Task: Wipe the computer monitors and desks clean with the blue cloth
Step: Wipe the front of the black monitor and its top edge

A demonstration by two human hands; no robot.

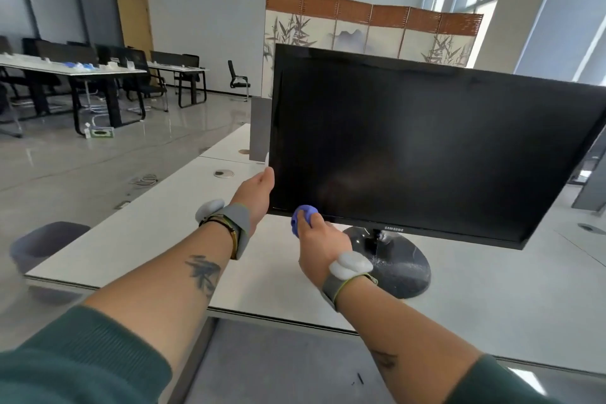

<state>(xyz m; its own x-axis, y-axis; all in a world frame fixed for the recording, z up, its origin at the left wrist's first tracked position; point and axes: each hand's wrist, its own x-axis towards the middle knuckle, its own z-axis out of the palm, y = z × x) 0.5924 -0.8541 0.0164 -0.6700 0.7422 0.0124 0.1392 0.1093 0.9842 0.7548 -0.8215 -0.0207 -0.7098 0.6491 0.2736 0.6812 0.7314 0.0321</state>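
One flat black monitor point(426, 147), rectangular, glossy screen dark, on a round, shiny black base point(406, 272) standing on a smooth white desk point(147, 239). One blue cloth point(302, 216), balled into a soft lump at the screen's lower left bezel; the right hand point(323, 243) curls its fingers round it. The left hand point(257, 188) grips the monitor's left edge, fingers hidden behind the panel.

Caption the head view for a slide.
Left hand steadies the monitor while the right hand presses a balled blue cloth to its lower-left corner.
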